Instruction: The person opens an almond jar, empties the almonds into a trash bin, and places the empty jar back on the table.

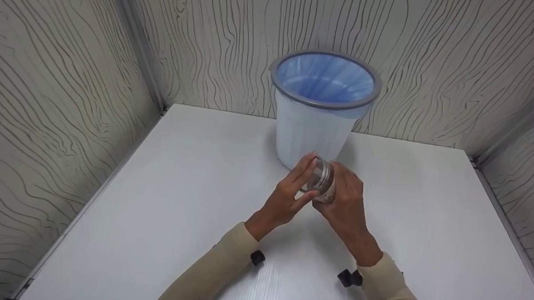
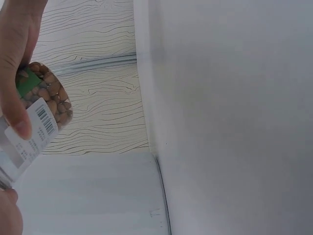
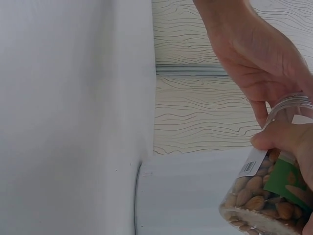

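Observation:
Both hands hold a clear plastic jar of almonds [image 1: 325, 194], tilted on its side in front of the bin. My right hand [image 1: 348, 204] grips the jar round its body. My left hand [image 1: 285, 197] spans the jar's clear, ridged top [image 1: 323, 176], with fingers along the far edge and thumb at the near edge. In the right wrist view, almonds [image 3: 254, 191] fill the lower part behind a green label [image 3: 287, 181]. A white barcode label [image 2: 36, 129] shows on the jar's side in the left wrist view.
Behind the hands, a white bin [image 1: 309, 133] with a blue liner [image 1: 327, 76] and grey rim [image 1: 274, 77] stands on the white table [image 1: 203, 183]. Wood-grain patterned panels [image 1: 208, 46] enclose the back and sides. Black wrist mounts [image 1: 257, 257] show at both sleeves.

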The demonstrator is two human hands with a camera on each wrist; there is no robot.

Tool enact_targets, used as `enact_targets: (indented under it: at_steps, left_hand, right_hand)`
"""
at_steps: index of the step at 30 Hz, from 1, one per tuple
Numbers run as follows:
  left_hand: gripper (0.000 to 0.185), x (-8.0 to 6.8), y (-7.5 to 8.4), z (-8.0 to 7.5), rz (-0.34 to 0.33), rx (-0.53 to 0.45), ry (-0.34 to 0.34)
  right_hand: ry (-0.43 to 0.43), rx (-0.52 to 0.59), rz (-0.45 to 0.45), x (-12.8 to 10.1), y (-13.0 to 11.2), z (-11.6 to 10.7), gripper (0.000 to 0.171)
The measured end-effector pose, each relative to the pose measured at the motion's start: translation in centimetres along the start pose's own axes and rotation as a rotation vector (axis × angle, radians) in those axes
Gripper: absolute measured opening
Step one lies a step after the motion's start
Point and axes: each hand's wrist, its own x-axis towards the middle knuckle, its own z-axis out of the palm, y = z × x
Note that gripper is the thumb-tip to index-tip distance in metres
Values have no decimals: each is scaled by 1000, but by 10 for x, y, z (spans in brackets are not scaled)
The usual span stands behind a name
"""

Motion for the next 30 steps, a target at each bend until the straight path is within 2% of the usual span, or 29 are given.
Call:
enact_targets:
  at_steps: [6, 17, 25, 30]
  left_hand:
    - [67, 1, 2, -2, -4, 3, 2]
    - [73, 9, 0, -12, 54, -9, -35]
    - [70, 5, -1, -7, 26, -26, -3]
    - [66, 4, 2, -2, 7, -56, 41]
  right_hand:
    - [6, 5, -3, -1, 1, 0, 95]
    - [-31, 37, -11, 3, -4, -9, 97]
    - [-42, 51, 21, 1, -7, -6, 95]
    - [-27, 71, 29, -1, -7, -2, 94]
